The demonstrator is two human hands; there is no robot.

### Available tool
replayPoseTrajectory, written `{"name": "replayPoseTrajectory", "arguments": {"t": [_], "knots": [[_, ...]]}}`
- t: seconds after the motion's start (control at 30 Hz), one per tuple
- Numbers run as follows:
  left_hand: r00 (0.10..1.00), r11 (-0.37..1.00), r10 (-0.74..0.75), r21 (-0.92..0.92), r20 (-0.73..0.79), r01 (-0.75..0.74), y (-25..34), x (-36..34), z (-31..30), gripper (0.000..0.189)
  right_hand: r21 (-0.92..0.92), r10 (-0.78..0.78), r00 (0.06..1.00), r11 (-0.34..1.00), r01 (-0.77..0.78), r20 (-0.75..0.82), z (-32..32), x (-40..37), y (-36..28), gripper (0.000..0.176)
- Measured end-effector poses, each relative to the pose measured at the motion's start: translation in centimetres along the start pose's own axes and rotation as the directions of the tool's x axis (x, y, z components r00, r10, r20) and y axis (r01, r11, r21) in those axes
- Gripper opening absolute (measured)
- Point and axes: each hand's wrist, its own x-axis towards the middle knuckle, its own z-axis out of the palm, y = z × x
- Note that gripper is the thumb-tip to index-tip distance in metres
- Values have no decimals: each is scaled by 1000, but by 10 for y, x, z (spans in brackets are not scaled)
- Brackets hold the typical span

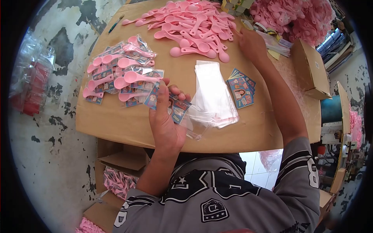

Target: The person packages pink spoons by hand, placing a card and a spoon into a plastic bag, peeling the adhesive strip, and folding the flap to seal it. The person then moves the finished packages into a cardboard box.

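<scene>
Gripping printed card [179, 112] and a clear bag [200, 121] in the left hand [168, 124] at center, beside bagged spoons [124, 73] at left; extending the right hand [252, 46] at upper right, finger closure impossible to tell, near loose pink spoons [194, 29].

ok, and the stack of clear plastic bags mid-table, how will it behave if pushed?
The stack of clear plastic bags probably splays rather than moving as a block; its edges already sit uneven. Individually likely floppy, judging by the creased clear bag in the left hand. Glossy film suggests slippery.
</scene>
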Motion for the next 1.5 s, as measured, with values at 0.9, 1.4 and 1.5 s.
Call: {"name": "replayPoseTrajectory", "arguments": {"t": [0.9,1.4,1.5], "knots": [[994,993,-87,-73,59,91,-26,-7,16,47,918,59,920,-110,-380,388,-127,-218,-159,30],[919,916,-351,-138,180,377,-11,3,20,49,642,-124,992,758,111,-25,-144,-201,-120,65],[889,898,-407,-88,212,432,-11,3,28,55,574,-148,977,792,210,-152,-139,-193,-121,58]]}}
